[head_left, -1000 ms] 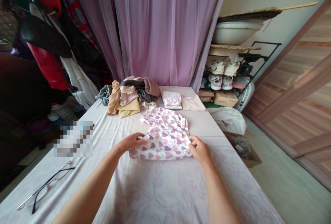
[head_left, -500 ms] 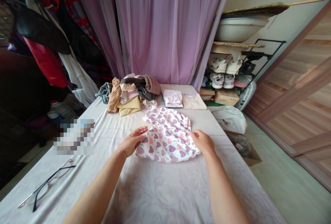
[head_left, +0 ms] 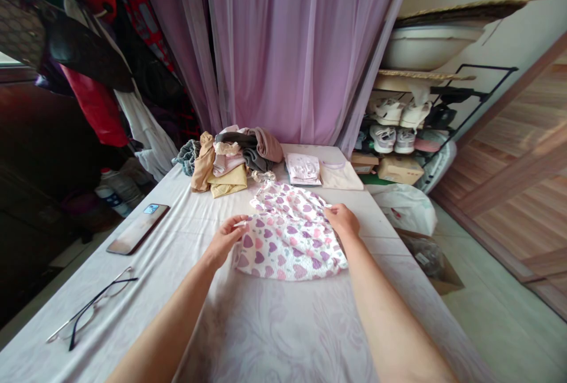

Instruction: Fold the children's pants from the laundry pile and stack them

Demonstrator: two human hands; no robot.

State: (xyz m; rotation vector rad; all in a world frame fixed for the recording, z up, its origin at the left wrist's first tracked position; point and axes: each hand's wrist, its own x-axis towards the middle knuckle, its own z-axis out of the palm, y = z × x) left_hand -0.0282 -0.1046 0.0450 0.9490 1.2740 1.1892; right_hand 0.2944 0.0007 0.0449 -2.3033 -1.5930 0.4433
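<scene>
A small white garment with pink and purple hearts lies partly folded on the pale cloth-covered table. My left hand pinches the garment's left edge between thumb and fingers. Over on the right side, my right hand grips the upper right edge of the same garment, fingers curled round the fabric.
A heap of unfolded clothes and two folded pieces lie at the table's far end before a lilac curtain. A phone and spectacles lie at left. A shoe rack and bags stand at right.
Both hands have moved farther up the heart-print garment, the right hand from its lower corner to its upper right edge. The view has shifted a little to the right.
</scene>
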